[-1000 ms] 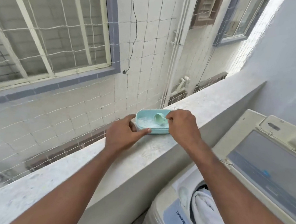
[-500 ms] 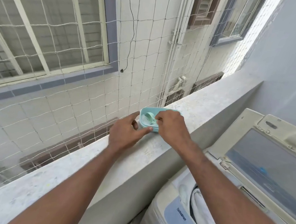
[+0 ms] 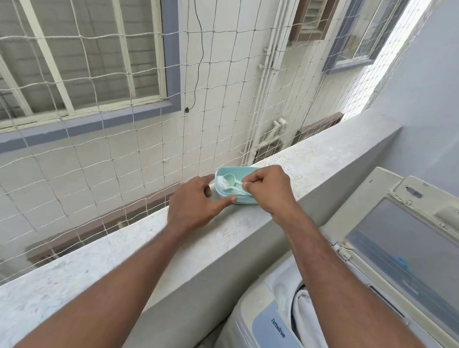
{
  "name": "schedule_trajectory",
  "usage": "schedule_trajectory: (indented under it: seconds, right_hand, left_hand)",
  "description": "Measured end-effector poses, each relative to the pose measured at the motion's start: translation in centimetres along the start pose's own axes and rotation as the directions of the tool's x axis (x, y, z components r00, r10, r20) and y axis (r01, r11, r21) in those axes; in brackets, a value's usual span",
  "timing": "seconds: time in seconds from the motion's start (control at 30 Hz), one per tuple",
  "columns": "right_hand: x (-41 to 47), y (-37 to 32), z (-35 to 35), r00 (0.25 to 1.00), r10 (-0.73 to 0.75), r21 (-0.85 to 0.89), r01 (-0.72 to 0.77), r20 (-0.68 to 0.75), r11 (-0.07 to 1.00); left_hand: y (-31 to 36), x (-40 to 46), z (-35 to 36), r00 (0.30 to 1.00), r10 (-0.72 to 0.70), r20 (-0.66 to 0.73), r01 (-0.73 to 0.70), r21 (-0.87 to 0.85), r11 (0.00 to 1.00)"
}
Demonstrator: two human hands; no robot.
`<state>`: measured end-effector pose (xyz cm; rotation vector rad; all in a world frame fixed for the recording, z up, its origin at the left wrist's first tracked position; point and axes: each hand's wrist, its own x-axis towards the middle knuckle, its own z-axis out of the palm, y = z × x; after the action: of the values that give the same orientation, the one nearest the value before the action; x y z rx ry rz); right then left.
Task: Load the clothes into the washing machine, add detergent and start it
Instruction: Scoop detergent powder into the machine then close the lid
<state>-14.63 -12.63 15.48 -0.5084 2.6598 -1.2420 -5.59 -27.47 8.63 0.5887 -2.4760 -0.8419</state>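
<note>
A small turquoise detergent box (image 3: 244, 200) holding white powder sits on the concrete ledge (image 3: 135, 251). My left hand (image 3: 195, 207) steadies the box's near left corner with thumb and forefinger. My right hand (image 3: 270, 188) pinches the handle of a pale green scoop (image 3: 229, 180), whose bowl lies in the powder. At the lower right stands the top-loading washing machine (image 3: 271, 334) with its lid (image 3: 412, 258) raised; white clothes (image 3: 304, 315) show in the drum opening.
A rope safety net (image 3: 130, 140) rises from the ledge's outer edge, right behind the box. Beyond it is a tiled wall with windows and pipes. A pale blue wall stands behind the machine at the right.
My right hand has shifted along the box, dragging the scoop from its middle toward the left end and laying it flatter in the powder. My left hand stays on the box's corner.
</note>
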Motion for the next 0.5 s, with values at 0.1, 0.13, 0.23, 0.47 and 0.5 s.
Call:
schedule_trajectory:
  seconds: [0.1, 0.13, 0.23, 0.47, 0.5]
  right_hand:
    - [0.0, 0.5, -0.5, 0.998, 0.041, 0.066, -0.038, -0.054, 0.997]
    - [0.0, 0.7, -0.8, 0.997, 0.054, 0.089, -0.048, -0.061, 0.995]
    - [-0.1, 1.4, -1.3, 0.995, 0.076, 0.141, -0.066, -0.064, 0.988]
    - [-0.5, 2.9, -1.3, 0.991, 0.091, 0.222, -0.067, -0.102, 0.973]
    - [-0.5, 3.2, -1.4, 0.988, 0.1, 0.247, -0.069, -0.116, 0.967]
  left_hand:
    - [0.2, -0.2, 0.0, 0.999, -0.035, -0.018, 0.035, -0.034, 0.999]
    - [0.2, -0.2, -0.1, 0.998, -0.042, -0.038, 0.04, -0.052, 0.998]
    - [0.2, -0.4, 0.0, 0.99, -0.042, -0.134, 0.025, -0.124, 0.992]
    - [1.6, -0.2, 0.4, 0.972, 0.01, -0.234, -0.056, -0.189, 0.98]
    - [2.1, 0.0, 0.5, 0.97, 0.006, -0.243, -0.053, -0.189, 0.981]
